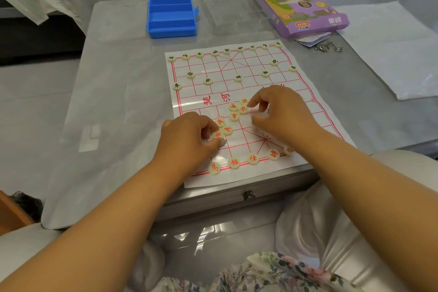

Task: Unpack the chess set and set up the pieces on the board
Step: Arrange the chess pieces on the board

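Piece [218,135] half hidden under left hand [189,135]

A paper chess board [279,92], white with a red grid and red characters across its middle band, is lying flat on the table. Cream round pieces with dark characters [238,78] are sitting in a row along the far edge, with several more standing on the lines just in front of it. Cream pieces with red characters [252,158] are lining the near edge in a partial row. A loose cluster of red-marked pieces [234,116] is resting near the board's centre, some touching one another. Beyond the board, a blue tray [171,17] with compartments and a clear plastic lid [231,7] are lying side by side.
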Demonstrator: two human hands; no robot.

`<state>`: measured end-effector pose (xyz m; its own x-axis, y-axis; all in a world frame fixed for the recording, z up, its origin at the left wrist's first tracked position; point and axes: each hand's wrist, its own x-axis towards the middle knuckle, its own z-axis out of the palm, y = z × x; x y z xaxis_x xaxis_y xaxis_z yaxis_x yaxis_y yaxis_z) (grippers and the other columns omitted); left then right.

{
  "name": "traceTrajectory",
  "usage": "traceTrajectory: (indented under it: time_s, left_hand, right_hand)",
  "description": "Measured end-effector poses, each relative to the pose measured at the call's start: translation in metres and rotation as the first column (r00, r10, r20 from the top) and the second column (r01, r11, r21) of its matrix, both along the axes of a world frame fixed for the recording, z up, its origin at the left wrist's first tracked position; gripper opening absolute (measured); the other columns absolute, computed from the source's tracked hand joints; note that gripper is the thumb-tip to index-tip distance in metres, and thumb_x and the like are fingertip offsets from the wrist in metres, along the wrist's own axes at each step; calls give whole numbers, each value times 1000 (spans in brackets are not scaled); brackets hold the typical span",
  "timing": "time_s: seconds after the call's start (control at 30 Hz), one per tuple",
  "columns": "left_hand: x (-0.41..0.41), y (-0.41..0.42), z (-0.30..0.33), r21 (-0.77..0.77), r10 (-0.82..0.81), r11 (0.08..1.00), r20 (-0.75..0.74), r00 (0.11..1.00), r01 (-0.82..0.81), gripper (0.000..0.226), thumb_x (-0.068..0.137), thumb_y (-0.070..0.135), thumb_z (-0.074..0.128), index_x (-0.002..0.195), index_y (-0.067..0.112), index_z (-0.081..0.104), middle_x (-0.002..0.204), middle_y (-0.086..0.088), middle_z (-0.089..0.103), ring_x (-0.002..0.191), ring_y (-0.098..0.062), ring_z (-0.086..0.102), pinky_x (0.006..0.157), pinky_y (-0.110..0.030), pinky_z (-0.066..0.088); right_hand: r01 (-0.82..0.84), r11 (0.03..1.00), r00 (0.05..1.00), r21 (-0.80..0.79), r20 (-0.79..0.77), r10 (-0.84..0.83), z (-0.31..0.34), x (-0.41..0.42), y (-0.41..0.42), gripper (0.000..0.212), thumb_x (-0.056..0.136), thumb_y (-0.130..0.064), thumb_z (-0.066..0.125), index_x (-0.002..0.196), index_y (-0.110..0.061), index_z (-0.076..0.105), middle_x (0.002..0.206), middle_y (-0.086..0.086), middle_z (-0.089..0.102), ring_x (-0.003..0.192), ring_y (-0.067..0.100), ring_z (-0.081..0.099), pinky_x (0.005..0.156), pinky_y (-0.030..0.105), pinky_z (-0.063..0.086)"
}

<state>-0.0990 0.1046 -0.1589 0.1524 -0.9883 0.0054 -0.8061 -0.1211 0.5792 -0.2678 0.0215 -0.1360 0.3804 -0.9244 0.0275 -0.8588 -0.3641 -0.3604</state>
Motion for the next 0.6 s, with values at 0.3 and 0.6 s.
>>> traceTrajectory:
  time_s: [0.3,0.6]
  left_hand:
    - [3,5,3,-42,41,998,-53,998,-43,28,77,43,73,100,28,67,84,19,53,79,-8,53,91,-41,49]
    - [5,10,3,-63,43,997,-62,997,-47,28,78,41,72,102,26,68,81,21,50,74,-6,52,87,-36,51]
  right_hand:
    - [-27,997,1000,-73,-9,26,-22,9,-1,30,82,-47,64,107,-30,64,87,-13,51,88,9,48,87,33,45]
    - [-81,990,996,-114,-34,77,-26,15,0,31,83,-50,61,105,-28,64,96,-8,54,90,8,41,85,31,39]
